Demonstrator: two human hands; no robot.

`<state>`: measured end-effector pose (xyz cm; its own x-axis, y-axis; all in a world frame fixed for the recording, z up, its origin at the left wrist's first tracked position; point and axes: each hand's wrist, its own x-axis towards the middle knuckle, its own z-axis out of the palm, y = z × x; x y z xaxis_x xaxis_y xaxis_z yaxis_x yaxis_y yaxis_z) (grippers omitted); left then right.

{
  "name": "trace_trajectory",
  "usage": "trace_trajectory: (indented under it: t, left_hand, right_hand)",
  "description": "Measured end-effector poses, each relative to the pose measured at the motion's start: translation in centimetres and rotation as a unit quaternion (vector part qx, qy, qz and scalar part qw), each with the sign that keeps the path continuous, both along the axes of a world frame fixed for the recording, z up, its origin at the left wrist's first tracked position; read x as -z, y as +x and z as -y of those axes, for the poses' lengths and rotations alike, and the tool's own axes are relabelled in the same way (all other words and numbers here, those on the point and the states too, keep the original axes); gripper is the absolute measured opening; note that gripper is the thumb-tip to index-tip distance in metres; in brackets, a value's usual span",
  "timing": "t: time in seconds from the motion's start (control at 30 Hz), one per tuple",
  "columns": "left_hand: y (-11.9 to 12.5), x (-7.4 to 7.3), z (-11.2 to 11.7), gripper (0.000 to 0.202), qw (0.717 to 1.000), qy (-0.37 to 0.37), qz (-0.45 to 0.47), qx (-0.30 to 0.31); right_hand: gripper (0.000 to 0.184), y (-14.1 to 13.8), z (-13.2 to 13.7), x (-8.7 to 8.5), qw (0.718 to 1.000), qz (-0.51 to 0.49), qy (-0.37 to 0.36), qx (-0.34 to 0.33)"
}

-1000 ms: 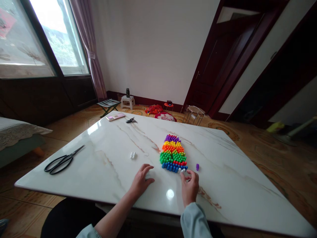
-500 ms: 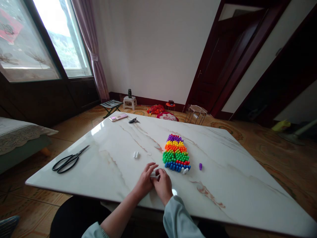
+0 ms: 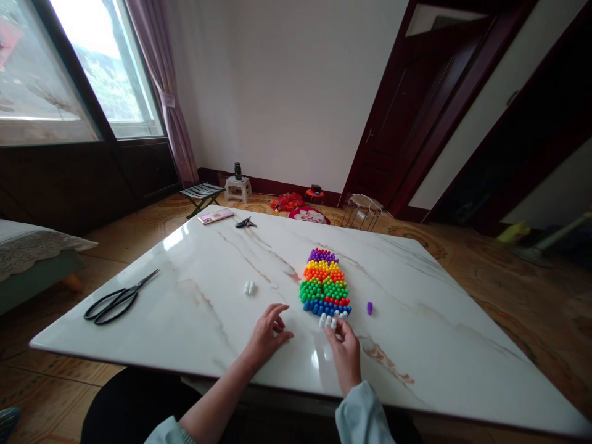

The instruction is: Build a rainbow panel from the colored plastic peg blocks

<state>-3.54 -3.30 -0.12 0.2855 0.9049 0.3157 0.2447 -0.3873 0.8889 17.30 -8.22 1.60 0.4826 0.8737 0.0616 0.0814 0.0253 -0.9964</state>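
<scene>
Between the fingertips of my right hand [image 3: 346,353] is a small cluster of white pegs [image 3: 327,321], bead-like in shape. It sits at the near edge of a block of colourful pegs [image 3: 324,287] standing in rows of purple, yellow, orange, green, red and blue; whether the two touch I cannot tell. My left hand [image 3: 268,333] hovers over the tabletop left of the block, fingers apart and holding nothing. Another white group of pegs [image 3: 250,288] lies farther left. To the block's right is a purple piece [image 3: 370,308].
Black-handled scissors [image 3: 121,298] lie on the left of the white marble-patterned table [image 3: 194,320]. A pink phone [image 3: 215,216] and small dark pliers [image 3: 245,222] are near the far edge. Beyond stand a folding stool [image 3: 202,194] and a white stool [image 3: 237,188].
My hands, together around a white piece before, have parted. The right hand has moved right with white pegs to the block's near edge, and the left hand has opened. The view has shifted slightly.
</scene>
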Motion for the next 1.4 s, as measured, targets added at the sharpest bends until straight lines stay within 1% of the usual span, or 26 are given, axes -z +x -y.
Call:
trace_trajectory:
  t: [0.1,0.17,0.33,0.37,0.43,0.5,0.53,0.57,0.67,0.7,0.77,0.8,0.83,0.9,0.97,1.0,1.03,1.07,1.1,1.17,1.23,1.27,1.33,1.4]
  left_hand:
    - [0.0,-0.1,0.0,0.051,1.0,0.002,-0.002,0.001]
    - [0.0,-0.2,0.0,0.05,1.0,0.003,-0.002,0.003]
    - [-0.1,0.0,-0.1,0.049,1.0,0.006,-0.003,0.002]
    - [-0.1,0.1,-0.1,0.049,1.0,0.007,-0.002,0.001]
    - [-0.1,0.2,-0.1,0.049,1.0,0.008,-0.002,-0.001]
    - [-0.1,0.2,-0.2,0.048,1.0,0.009,-0.004,-0.002]
    - [-0.1,0.2,-0.2,0.048,1.0,0.01,-0.004,-0.002]
    - [-0.1,0.2,-0.2,0.047,1.0,0.011,-0.005,-0.003]
    - [-0.1,0.2,-0.2,0.041,1.0,0.017,-0.01,-0.01]
    - [-0.2,0.2,-0.2,0.039,0.999,0.024,-0.016,-0.017]
    - [-0.3,0.1,-0.1,0.035,0.997,0.051,-0.037,-0.045]
    - [-0.4,0.0,0.0,0.033,0.993,0.073,-0.051,-0.072]
    - [-0.6,0.0,0.0,0.033,0.987,0.097,-0.066,-0.108]
    - [-1.0,-0.3,-0.2,0.036,0.966,0.136,-0.097,-0.197]
    - [-1.7,-0.6,-1.1,0.045,0.94,0.148,-0.129,-0.278]
    - [-2.1,-0.8,-1.7,0.05,0.931,0.144,-0.147,-0.303]
    - [-2.7,-0.9,-2.6,0.053,0.925,0.132,-0.166,-0.315]
    - [-3.2,-1.0,-3.5,0.053,0.923,0.117,-0.186,-0.315]
    - [-3.9,-1.1,-4.5,0.05,0.925,0.097,-0.209,-0.301]
    - [-5.1,-1.0,-6.2,0.037,0.93,0.063,-0.255,-0.256]
    - [-5.9,-0.6,-7.0,0.028,0.928,0.063,-0.284,-0.232]
    - [-6.1,-0.4,-6.9,0.028,0.927,0.074,-0.289,-0.227]
    - [-5.8,-0.1,-5.9,0.03,0.932,0.105,-0.278,-0.209]
    - [-4.9,0.0,-4.1,0.03,0.947,0.133,-0.247,-0.157]
  right_hand:
    - [0.035,1.7,0.2,0.6,0.985,0.165,0.014,0.047]
    - [0.032,2.0,0.1,1.0,0.975,0.215,0.023,0.046]
    - [0.03,1.8,-0.6,1.9,0.97,0.236,0.052,0.025]
    - [0.031,1.8,-0.6,2.0,0.969,0.239,0.058,0.03]
    - [0.031,1.7,-0.3,2.0,0.964,0.247,0.067,0.068]
    - [0.025,1.5,0.2,1.8,0.956,0.264,0.078,0.104]
    - [0.022,1.3,0.5,1.6,0.951,0.278,0.083,0.103]
    - [0.021,1.1,0.8,1.4,0.948,0.294,0.088,0.083]
    - [0.021,0.1,1.0,1.0,0.938,0.335,0.084,-0.025]
    - [0.02,-0.2,0.9,1.0,0.934,0.345,0.08,-0.049]
    - [0.02,-0.7,0.5,1.2,0.927,0.361,0.074,-0.064]
    - [0.022,-0.8,0.3,1.4,0.925,0.368,0.074,-0.061]
    - [0.024,-0.9,0.1,1.6,0.923,0.374,0.074,-0.057]
    - [0.026,-0.8,-0.1,2.1,0.922,0.377,0.074,-0.054]
    - [0.025,-0.7,-0.2,2.3,0.923,0.374,0.072,-0.058]
    - [0.024,-0.7,-0.1,2.3,0.923,0.373,0.069,-0.062]
    - [0.022,-0.6,-0.1,2.3,0.923,0.374,0.064,-0.066]
    - [0.021,-0.6,-0.1,2.2,0.922,0.376,0.06,-0.069]
    - [0.02,-0.7,-0.1,2.1,0.921,0.378,0.055,-0.071]
    - [0.019,-0.7,0.0,1.9,0.92,0.381,0.049,-0.073]
    - [0.018,-0.8,0.0,1.7,0.921,0.38,0.048,-0.075]
    - [0.018,-0.9,-0.1,1.6,0.921,0.379,0.048,-0.075]
    - [0.017,-0.9,0.0,1.6,0.922,0.378,0.048,-0.077]
    - [0.017,-0.9,0.0,1.6,0.923,0.375,0.05,-0.076]
